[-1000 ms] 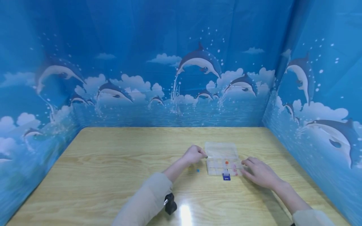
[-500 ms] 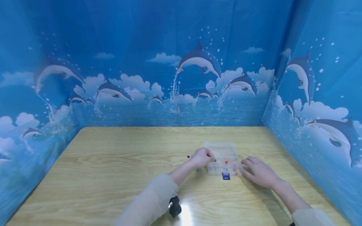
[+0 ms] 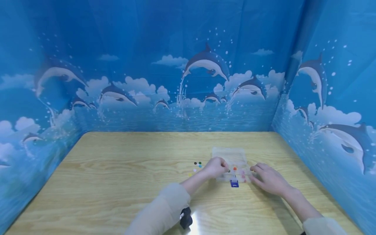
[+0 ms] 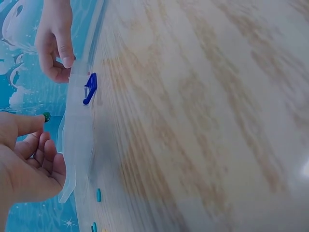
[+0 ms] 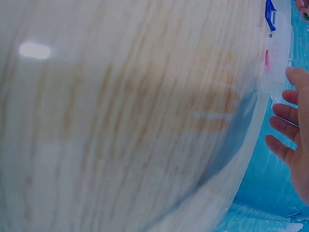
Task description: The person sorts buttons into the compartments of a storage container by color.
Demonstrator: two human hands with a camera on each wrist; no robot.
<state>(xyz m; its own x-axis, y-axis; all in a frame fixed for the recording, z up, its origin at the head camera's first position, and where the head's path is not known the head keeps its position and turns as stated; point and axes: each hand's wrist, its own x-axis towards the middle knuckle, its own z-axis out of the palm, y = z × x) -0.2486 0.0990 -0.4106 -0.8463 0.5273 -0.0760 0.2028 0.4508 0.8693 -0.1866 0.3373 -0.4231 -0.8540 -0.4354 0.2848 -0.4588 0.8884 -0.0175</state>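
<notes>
Wooden table [image 3: 117, 182] bears loose beads [image 3: 197, 165] beside left hand [image 3: 215, 167].

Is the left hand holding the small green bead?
Touching: in the left wrist view, the left hand pinches the green bead at its fingertips.

Table [image 3: 117, 182]: it carries everything; walls stand behind it and at both sides.
Box [image 3: 232, 156]: on the table, right of the middle, lid open toward the back.
Clip [image 3: 234, 183]: at the front edge of the box.
Beads [image 3: 197, 165]: on the table, just left of the box.
Left hand [image 3: 216, 167]: at the left side of the box, a bead [image 4: 46, 116] between its fingers.
Right hand [image 3: 268, 179]: on the table, touching the right side of the box.
</notes>
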